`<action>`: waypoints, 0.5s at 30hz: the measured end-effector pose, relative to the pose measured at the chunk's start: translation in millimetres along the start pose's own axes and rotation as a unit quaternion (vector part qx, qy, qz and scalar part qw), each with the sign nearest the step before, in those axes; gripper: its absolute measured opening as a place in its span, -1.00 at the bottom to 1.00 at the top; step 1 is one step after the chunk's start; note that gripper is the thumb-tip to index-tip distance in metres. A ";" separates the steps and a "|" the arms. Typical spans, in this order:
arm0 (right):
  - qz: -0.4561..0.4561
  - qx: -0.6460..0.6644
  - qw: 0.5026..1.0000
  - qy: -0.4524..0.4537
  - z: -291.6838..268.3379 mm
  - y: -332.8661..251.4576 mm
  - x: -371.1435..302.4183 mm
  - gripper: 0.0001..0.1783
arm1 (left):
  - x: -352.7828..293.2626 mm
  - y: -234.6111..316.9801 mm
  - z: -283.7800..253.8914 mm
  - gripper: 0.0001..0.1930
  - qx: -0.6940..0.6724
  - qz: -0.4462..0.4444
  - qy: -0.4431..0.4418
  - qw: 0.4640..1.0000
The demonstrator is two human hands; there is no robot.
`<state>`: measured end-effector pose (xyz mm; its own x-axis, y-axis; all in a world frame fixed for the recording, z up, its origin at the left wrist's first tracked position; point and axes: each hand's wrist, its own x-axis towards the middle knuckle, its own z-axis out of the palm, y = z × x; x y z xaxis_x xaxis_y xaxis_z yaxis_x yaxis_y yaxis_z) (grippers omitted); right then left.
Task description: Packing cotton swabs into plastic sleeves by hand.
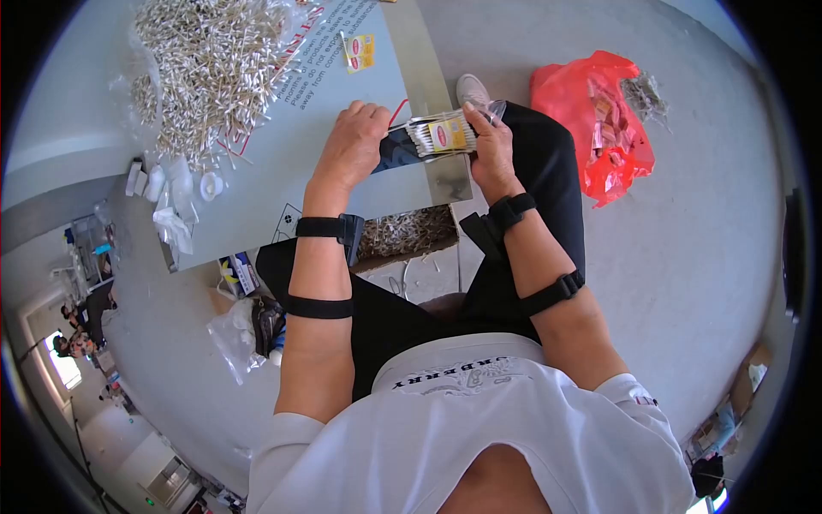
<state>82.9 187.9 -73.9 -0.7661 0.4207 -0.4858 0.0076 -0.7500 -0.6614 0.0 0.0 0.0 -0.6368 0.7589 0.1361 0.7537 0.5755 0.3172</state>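
A flat bundle of white-tipped cotton swabs (419, 139) with a yellow and red label card (446, 134) lies between my hands, above the table's right edge. My right hand (493, 150) is closed on its right end, thumb on top, with a bit of clear film showing by the fingers. My left hand (353, 141) is at the left of the bundle, its fingers curled down. A dark, shiny strip (398, 151) spans from those fingers to the swabs. What the left fingers pinch is hidden under the hand.
A big heap of loose cotton swabs (210, 73) covers the table's (257, 224) far left. Label cards (360, 52) lie farther back. Beneath the near edge stands a cardboard box of swabs (407, 236). On the floor at right is a red plastic bag (565, 94). Clear bags (177, 201) lie at left.
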 end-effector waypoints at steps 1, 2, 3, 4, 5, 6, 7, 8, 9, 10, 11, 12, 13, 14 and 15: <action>0.002 0.001 1.000 0.002 0.3 0.0 -0.5 -0.83 | 0.7 -0.1 -0.2 -0.85 -0.004 0.002 -0.016 1.000; 0.004 0.002 1.000 0.003 0.6 -0.1 -1.0 -0.84 | 1.4 -0.1 -0.2 -0.86 -0.008 0.005 -0.032 0.999; 0.005 0.003 1.000 0.005 0.5 0.4 -2.5 -0.84 | 1.7 0.3 0.0 -0.86 -0.009 0.005 -0.034 0.999; 0.004 -0.002 1.000 0.007 0.3 0.8 -3.9 -0.84 | 2.2 1.0 0.6 -0.87 0.006 0.015 -0.028 0.999; 0.003 -0.007 1.000 0.010 0.0 0.9 -5.2 -0.83 | 3.2 2.0 1.8 -0.87 0.020 0.026 -0.022 0.999; 0.004 -0.007 1.000 0.009 0.1 0.9 -5.1 -0.83 | 5.8 4.4 2.6 -0.87 0.020 0.025 -0.022 0.999; 0.001 -0.010 1.000 0.011 0.0 0.5 -4.8 -0.83 | 9.9 8.2 5.3 -0.89 -0.014 0.034 -0.017 0.999; -0.002 -0.012 1.000 0.014 -0.3 0.1 -4.6 -0.83 | 13.7 12.3 7.9 -0.91 -0.048 0.042 -0.011 0.998; -0.002 -0.012 1.000 0.012 1.1 0.0 -5.2 -0.83 | 14.1 11.9 14.4 -0.91 -0.047 0.042 -0.011 0.998; 0.005 -0.010 1.000 0.009 1.9 -0.1 -6.6 -0.83 | 13.5 12.7 21.3 -0.90 -0.097 0.016 0.056 0.994; 0.011 -0.007 1.000 0.006 2.9 -0.2 -7.8 -0.83 | 12.7 14.1 28.4 -0.88 -0.147 -0.010 0.122 0.982; 0.010 -0.008 1.000 0.006 3.1 -1.0 -7.5 -0.83 | 10.4 16.5 39.1 -0.88 -0.147 -0.009 0.123 0.981; 0.004 -0.008 1.000 0.006 3.2 -1.2 -7.6 -0.83 | 6.4 21.9 47.9 -0.81 -0.244 -0.097 0.195 0.945; -0.001 -0.009 1.000 0.006 3.8 -1.5 -7.3 -0.83 | 4.9 25.2 55.7 -0.73 -0.335 -0.182 0.263 0.886; -0.002 -0.009 1.000 0.007 3.2 -1.4 -7.1 -0.83 | 7.2 30.4 59.1 -0.73 -0.336 -0.182 0.262 0.886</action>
<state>86.2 184.3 -67.7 -0.7567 0.4304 -0.4920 0.0171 -0.7394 -0.6731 27.9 41.0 -44.8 -0.9386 0.2134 0.2712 0.3282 0.3087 0.8928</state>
